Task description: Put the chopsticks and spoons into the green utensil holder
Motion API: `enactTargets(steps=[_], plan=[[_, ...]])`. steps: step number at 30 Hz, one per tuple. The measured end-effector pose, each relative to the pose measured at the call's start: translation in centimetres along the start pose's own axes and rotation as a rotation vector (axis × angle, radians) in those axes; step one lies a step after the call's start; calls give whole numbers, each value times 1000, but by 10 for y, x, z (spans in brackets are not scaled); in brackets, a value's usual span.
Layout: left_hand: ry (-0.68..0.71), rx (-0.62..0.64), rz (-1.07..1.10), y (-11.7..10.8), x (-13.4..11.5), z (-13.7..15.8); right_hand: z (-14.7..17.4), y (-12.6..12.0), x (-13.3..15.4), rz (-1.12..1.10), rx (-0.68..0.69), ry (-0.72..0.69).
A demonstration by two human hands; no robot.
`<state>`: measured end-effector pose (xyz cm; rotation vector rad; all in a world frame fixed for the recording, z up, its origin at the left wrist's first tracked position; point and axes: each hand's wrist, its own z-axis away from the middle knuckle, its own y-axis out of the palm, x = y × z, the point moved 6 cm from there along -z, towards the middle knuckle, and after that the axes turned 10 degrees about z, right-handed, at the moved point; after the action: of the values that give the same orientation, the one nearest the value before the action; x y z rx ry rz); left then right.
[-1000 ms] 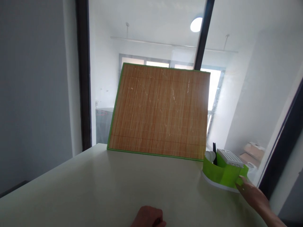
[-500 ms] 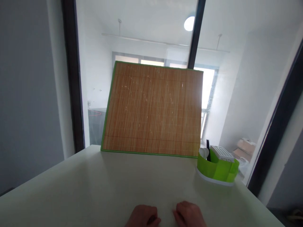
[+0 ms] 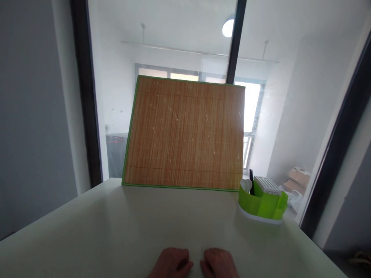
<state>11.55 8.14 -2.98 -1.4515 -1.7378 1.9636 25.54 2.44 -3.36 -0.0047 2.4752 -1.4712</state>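
Note:
My left hand (image 3: 174, 262) rests on the white table (image 3: 139, 220) at its near edge, fingers curled in, with a dark hollow between thumb and fingers and nothing showing in it. Close beside it, a small gap apart, my right hand (image 3: 218, 262) lies on the tabletop, also curled closed with no object visible. Beyond both hands a brown bamboo mat (image 3: 185, 135) with a green border stands upright at the back of the table. To the right sits a green utensil holder (image 3: 262, 202) with a white base, clear of the hands.
White spoons (image 3: 246, 185) and a black utensil (image 3: 251, 181) stick up from the holder, beside its white slotted part (image 3: 267, 184). Behind the table is glass with a dark frame post (image 3: 236, 42). Cardboard boxes (image 3: 298, 177) lie beyond at the right.
My right hand has shifted left, nearer to my left hand. Both stay curled. The view has turned slightly, so the mat and holder sit a little further left.

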Motion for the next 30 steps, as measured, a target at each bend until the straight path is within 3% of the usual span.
enactTargets(steps=[12, 16, 20, 26, 30], plan=[[-30, -33, -36, 2, 6, -4, -3, 5, 0, -17, 34, 36], [-5, -14, -43, -2, -5, -15, -5, 4, 1, -34, 64, 58], [114, -10, -57, -14, -44, -44, -7, 3, 2, -51, 102, 68], [366, -112, -40, -31, -132, -108, -14, 7, 2, -49, 162, 60], [443, -161, -63, -29, -180, -151, -17, 15, 1, -48, 203, 80]])
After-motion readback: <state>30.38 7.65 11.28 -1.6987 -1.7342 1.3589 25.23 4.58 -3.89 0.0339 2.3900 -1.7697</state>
